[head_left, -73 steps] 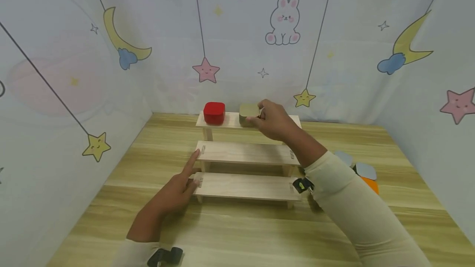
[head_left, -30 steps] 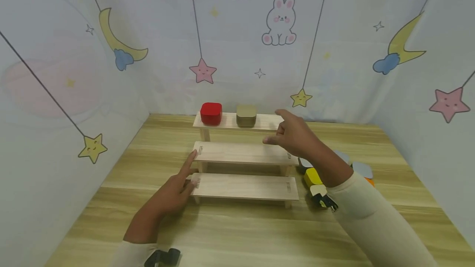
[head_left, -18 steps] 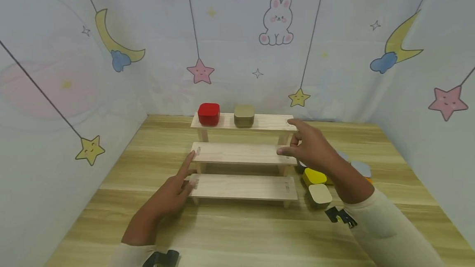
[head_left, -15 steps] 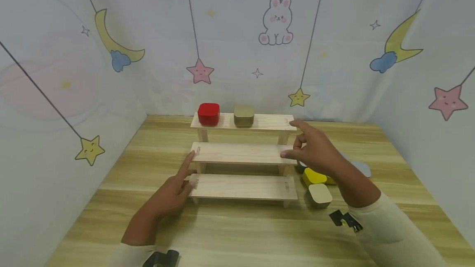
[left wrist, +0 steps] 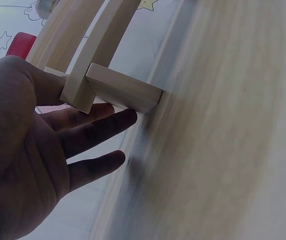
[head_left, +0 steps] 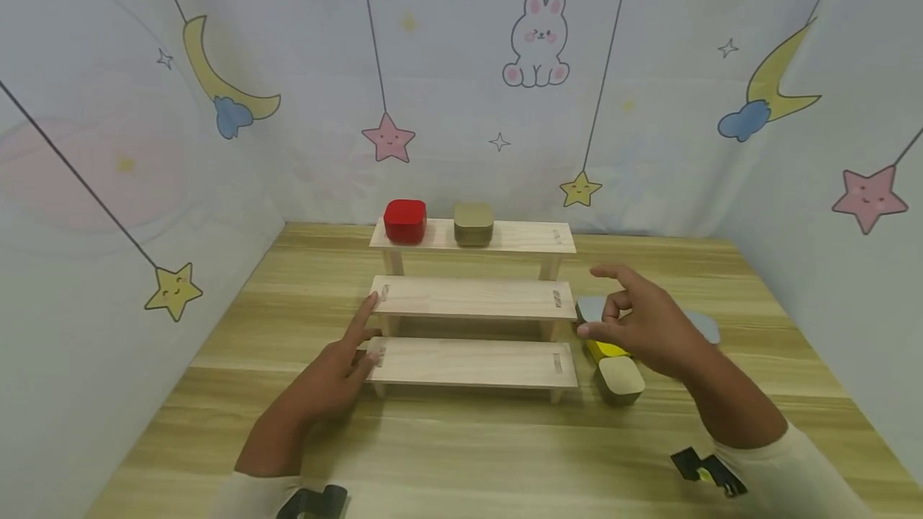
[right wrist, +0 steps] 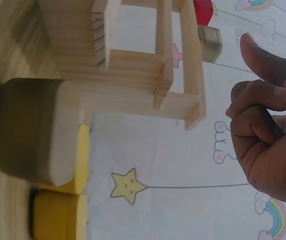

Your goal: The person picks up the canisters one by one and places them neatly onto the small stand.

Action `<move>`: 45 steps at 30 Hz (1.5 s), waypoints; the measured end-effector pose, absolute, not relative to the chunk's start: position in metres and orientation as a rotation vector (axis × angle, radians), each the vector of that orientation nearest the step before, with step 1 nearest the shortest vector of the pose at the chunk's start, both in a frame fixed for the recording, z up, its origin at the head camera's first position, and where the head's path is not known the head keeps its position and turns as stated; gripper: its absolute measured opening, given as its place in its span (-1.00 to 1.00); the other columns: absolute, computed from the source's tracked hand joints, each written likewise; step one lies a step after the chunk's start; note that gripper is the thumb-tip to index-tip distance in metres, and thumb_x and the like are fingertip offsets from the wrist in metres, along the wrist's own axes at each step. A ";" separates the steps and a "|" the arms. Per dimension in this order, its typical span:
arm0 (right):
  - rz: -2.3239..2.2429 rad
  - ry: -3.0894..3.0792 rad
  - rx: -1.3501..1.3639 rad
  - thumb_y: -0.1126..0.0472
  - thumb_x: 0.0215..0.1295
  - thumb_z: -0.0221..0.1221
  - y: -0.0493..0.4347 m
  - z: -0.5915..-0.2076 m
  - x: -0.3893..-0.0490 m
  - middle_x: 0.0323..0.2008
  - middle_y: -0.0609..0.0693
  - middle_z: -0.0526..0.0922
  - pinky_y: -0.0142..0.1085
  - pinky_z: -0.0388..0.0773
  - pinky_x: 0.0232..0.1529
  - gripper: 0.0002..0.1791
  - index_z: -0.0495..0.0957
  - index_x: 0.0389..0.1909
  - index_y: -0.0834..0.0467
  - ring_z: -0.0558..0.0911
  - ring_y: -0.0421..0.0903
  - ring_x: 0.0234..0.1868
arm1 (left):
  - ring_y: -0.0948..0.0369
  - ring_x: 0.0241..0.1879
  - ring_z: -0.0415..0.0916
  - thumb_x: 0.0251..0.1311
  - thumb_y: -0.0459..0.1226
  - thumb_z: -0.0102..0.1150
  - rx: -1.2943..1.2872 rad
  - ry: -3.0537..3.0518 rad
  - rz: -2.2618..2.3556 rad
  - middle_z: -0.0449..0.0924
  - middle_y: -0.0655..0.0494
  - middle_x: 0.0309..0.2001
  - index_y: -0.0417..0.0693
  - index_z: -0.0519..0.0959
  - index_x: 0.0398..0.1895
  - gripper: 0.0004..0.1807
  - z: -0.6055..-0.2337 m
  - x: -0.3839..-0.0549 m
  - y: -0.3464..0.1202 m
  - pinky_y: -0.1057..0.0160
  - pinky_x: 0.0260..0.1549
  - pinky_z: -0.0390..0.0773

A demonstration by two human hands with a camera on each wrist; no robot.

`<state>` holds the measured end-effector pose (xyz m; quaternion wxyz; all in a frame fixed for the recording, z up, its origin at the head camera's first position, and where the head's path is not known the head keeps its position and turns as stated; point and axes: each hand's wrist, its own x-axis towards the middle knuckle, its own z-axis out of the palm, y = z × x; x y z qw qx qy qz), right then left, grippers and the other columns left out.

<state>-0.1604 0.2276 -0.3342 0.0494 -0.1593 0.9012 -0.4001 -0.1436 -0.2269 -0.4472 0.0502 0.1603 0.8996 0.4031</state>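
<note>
A three-step wooden rack (head_left: pixel 472 296) stands on the wood-grain surface. On its top step sit a red rounded-square box (head_left: pixel 405 221) at the left and a khaki rounded-square box (head_left: pixel 473 224) further right, a gap between them. My left hand (head_left: pixel 335 379) touches the rack's left end; its thumb meets the bottom step and the other fingers (left wrist: pixel 103 170) stretch out straight. To the right of the rack, my right hand (head_left: pixel 649 323) hangs above a group of boxes and holds nothing. Its thumb and index finger are apart, the other fingers folded in.
Below the right hand lie a cream-topped box (head_left: pixel 622 379), a yellow box (head_left: pixel 604 349) and grey-topped boxes (head_left: pixel 591 309), partly hidden by the hand. Another yellow box (right wrist: pixel 58 215) shows in the right wrist view. A printed cloth (head_left: pixel 461 102) hangs behind the rack.
My right hand has let go of the khaki box on the top step, then moved right and down towards the boxes beside the rack. The left hand has stayed at the rack's left end.
</note>
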 end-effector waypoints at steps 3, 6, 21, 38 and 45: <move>-1.211 2.748 -0.496 0.13 0.32 0.54 0.236 -0.342 -0.155 -0.40 -0.01 0.57 -0.30 0.45 -0.48 -0.01 0.23 0.65 0.20 0.31 -0.26 -0.60 | -0.31 0.33 0.66 0.68 -0.34 -0.03 0.491 2.738 1.231 0.40 -0.40 0.56 0.41 -0.40 0.82 -0.01 -0.447 -0.144 -0.227 -0.33 0.35 0.61; -1.218 2.752 -0.505 0.14 0.31 0.54 0.244 -0.351 -0.150 -0.41 -0.01 0.55 -0.31 0.41 -0.50 -0.06 0.28 0.61 0.23 0.23 -0.30 -0.63 | -0.31 0.34 0.66 0.68 -0.34 -0.03 0.489 2.741 1.229 0.40 -0.40 0.56 0.41 -0.40 0.82 -0.02 -0.447 -0.144 -0.227 -0.33 0.35 0.61; -1.170 2.793 -0.182 -0.12 0.31 0.53 0.264 -0.379 -0.129 -0.52 -0.07 0.42 -0.28 0.42 -0.51 -0.04 0.34 0.54 0.27 0.31 -0.21 -0.57 | -0.36 0.36 0.62 0.68 -0.34 -0.04 0.450 2.750 1.201 0.38 -0.42 0.57 0.41 -0.41 0.82 -0.01 -0.442 -0.141 -0.225 -0.33 0.36 0.60; -0.651 2.917 -0.144 -0.42 0.10 0.54 0.268 -0.394 -0.132 -0.57 -0.05 0.43 -0.24 0.49 -0.37 0.13 0.56 0.34 0.46 0.43 -0.11 -0.49 | -0.38 0.35 0.61 0.67 -0.39 -0.05 0.540 2.759 1.229 0.39 -0.49 0.54 0.33 -0.40 0.83 -0.02 -0.448 -0.143 -0.228 -0.34 0.33 0.62; -0.714 2.884 -0.162 -0.33 0.00 0.62 0.268 -0.401 -0.131 -0.69 -0.16 0.13 -0.31 0.27 -0.57 0.17 0.55 0.35 0.51 0.11 -0.19 -0.60 | -0.38 0.36 0.61 0.68 -0.36 -0.04 0.522 2.760 1.214 0.39 -0.47 0.55 0.34 -0.41 0.83 -0.02 -0.447 -0.144 -0.227 -0.34 0.35 0.60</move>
